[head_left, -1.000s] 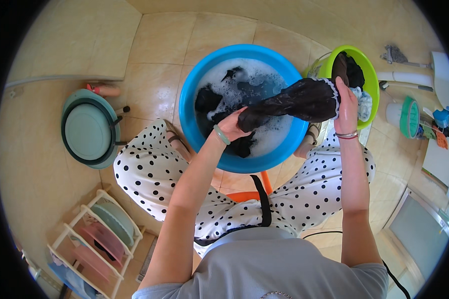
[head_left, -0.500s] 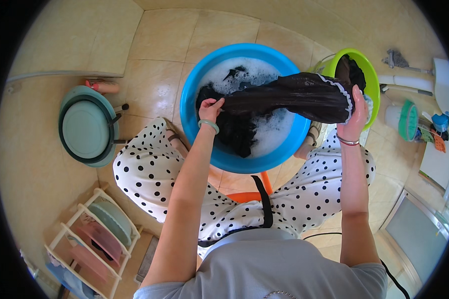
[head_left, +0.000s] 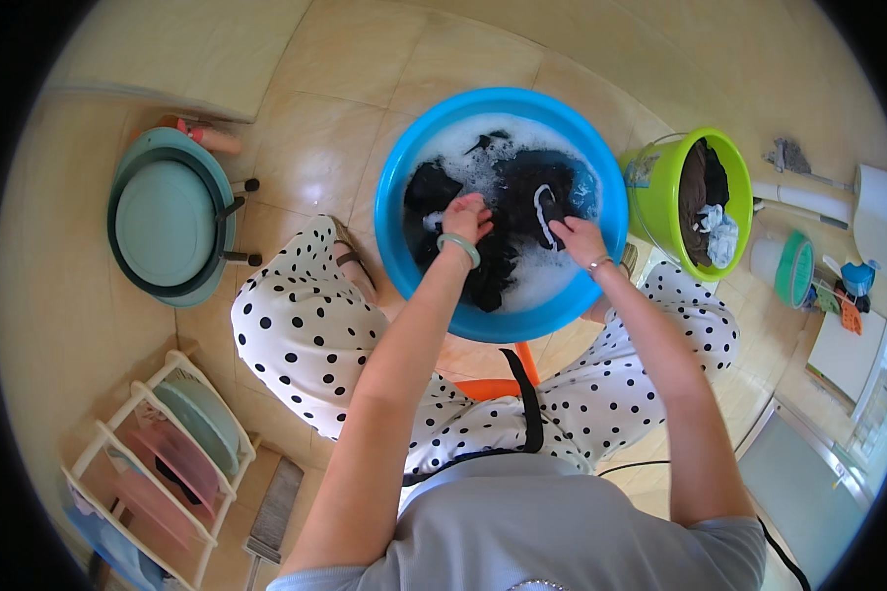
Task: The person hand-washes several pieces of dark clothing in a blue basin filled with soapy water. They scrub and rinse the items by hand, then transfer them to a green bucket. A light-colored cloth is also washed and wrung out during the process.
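Note:
A wide blue basin [head_left: 388, 246] on the floor in front of me holds sudsy water and dark clothes. One dark garment with a white ruffled edge [head_left: 544, 215] lies mostly in the water on the basin's right side. My right hand [head_left: 578, 240] is closed on it beside the ruffle. My left hand [head_left: 469, 218] is over the middle of the basin, its fingers curled together at the dark cloth, which partly hides what they grip. Black clothes [head_left: 488, 271] lie in the foam below the left hand.
A lime-green bucket [head_left: 668, 197] with brown, black and pale blue cloth stands right of the basin. Folded teal basins [head_left: 164, 222] lean at the left wall. A white rack [head_left: 158, 394] with pink and green basins is lower left. An orange stool [head_left: 488, 390] is beneath me.
The dark garment, stretched between both hands above the basin and over the bucket's edge, has come down into the water. My right hand moved left; my left hand shifted slightly right.

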Action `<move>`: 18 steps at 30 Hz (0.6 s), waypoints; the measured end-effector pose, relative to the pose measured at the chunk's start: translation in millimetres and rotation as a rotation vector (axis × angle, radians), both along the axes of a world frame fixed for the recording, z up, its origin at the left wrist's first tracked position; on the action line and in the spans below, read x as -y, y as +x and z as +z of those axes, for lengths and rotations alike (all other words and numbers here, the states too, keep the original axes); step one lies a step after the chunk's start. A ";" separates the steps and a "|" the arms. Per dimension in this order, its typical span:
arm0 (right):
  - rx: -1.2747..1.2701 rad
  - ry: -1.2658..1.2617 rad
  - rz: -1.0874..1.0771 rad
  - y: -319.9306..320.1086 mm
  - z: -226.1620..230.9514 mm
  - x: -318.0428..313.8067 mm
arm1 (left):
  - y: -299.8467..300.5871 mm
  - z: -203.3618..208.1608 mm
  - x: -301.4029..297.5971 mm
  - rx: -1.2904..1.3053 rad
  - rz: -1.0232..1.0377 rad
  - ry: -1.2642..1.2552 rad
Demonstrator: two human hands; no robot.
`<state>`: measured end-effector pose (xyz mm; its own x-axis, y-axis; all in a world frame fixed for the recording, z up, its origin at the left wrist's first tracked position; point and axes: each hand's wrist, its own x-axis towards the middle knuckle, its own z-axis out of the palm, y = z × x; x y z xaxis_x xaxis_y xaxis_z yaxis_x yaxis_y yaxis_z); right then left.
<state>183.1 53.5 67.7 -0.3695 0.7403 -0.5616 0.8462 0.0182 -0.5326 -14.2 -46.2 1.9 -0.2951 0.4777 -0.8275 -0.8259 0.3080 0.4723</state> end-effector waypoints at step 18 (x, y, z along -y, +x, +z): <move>-0.600 0.653 -0.179 -4.7 235.1 73.7 | 66.9 100.5 -35.9 0.798 0.152 0.500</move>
